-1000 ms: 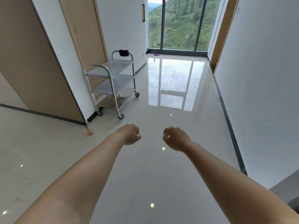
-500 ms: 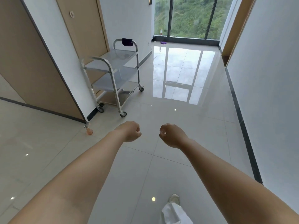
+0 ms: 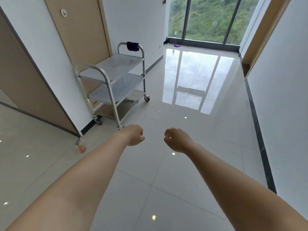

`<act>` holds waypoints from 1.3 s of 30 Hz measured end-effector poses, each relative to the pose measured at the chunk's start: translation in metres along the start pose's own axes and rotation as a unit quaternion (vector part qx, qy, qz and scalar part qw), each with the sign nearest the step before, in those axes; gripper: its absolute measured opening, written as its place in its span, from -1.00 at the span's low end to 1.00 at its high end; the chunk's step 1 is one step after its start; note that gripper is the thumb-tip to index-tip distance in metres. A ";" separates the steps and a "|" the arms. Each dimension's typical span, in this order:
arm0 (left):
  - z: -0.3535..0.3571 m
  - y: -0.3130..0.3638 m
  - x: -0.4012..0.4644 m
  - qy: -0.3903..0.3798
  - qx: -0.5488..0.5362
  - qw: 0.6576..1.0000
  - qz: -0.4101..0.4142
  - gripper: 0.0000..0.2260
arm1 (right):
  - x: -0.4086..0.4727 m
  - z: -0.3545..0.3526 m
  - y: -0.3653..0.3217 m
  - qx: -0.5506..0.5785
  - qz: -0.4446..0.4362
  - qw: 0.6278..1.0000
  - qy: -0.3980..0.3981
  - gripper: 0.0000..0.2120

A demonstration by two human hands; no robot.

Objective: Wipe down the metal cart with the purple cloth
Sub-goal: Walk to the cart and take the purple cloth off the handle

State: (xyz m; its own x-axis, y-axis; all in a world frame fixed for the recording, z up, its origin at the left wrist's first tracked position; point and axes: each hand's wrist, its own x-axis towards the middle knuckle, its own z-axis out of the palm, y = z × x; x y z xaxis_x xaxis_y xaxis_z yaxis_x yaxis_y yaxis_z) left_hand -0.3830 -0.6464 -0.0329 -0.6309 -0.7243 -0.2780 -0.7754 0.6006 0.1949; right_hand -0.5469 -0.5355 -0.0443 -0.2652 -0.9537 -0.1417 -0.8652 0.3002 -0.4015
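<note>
So I'm closer to the metal cart [image 3: 115, 80] than a second ago, purple cloth [image 3: 132, 46] draped over its far handle, left hand [image 3: 134, 135] and right hand [image 3: 177, 140] curled up empty, nothing wiped yet.

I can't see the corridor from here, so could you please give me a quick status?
Left hand and right hand curled, empty. Cloth draped on cart handle, untouched. Bare floor between.

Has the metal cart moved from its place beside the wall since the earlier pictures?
No. The metal cart stands at the same wall corner and door; only the camera has come nearer.
</note>
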 end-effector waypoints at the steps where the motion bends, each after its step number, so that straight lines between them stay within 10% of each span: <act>1: -0.003 0.001 0.014 -0.001 -0.001 1.000 -0.004 -0.79 | 0.015 -0.005 0.006 0.000 -0.001 1.000 -0.001 -0.72; 39: -0.149 -0.119 0.511 -0.055 -0.016 0.998 -0.035 -0.79 | 0.543 -0.084 0.072 0.034 0.012 0.998 -0.047 -0.71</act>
State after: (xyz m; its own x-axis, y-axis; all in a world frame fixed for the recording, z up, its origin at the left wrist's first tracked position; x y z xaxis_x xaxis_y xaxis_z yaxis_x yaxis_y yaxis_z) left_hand -0.6166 -1.1382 -0.0584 -0.5702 -0.7209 -0.3938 -0.8188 0.5377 0.2012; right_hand -0.7888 -1.0328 -0.0740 -0.2428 -0.9413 -0.2347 -0.8269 0.3273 -0.4572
